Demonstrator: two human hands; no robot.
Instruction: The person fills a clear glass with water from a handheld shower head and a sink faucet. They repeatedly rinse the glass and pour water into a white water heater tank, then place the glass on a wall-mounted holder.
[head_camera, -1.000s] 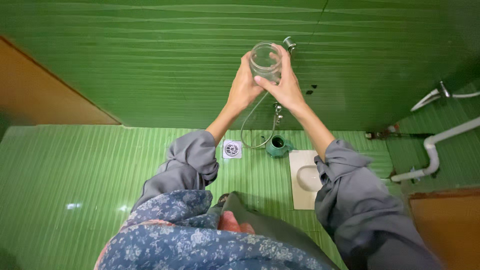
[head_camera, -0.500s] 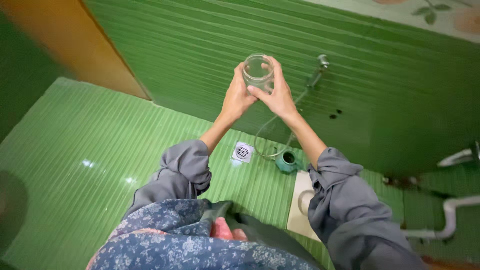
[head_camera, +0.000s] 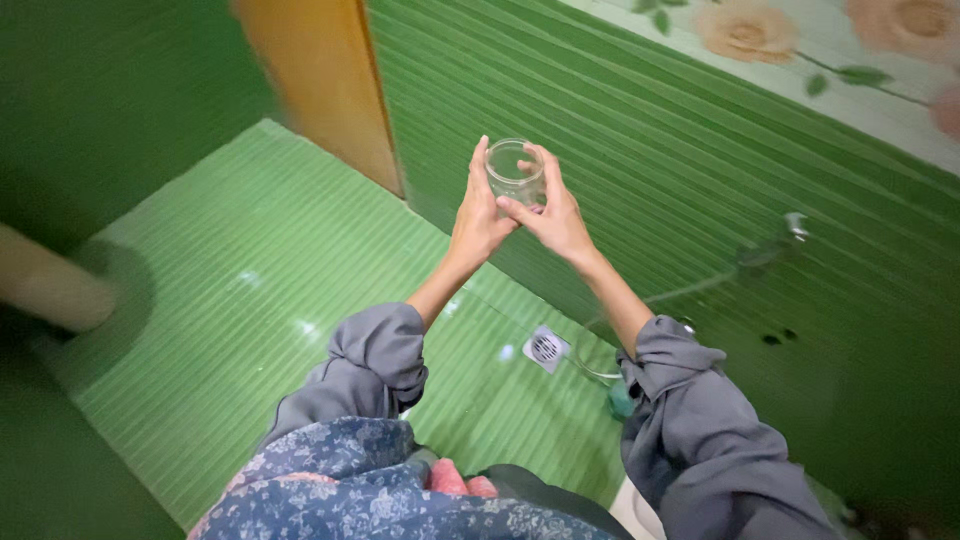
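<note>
Green ribbed floor (head_camera: 250, 290), tiled walls (head_camera: 650, 170)

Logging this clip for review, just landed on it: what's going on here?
A person in grey sleeves holds a clear glass jar up in both hands over a green tiled floor. The left hand cups the jar's side; the right hand grips it from the other side, fingers over the rim. The jar looks empty. Below, a square floor drain sits near the green wall, and a thin hose runs along that wall.
</note>
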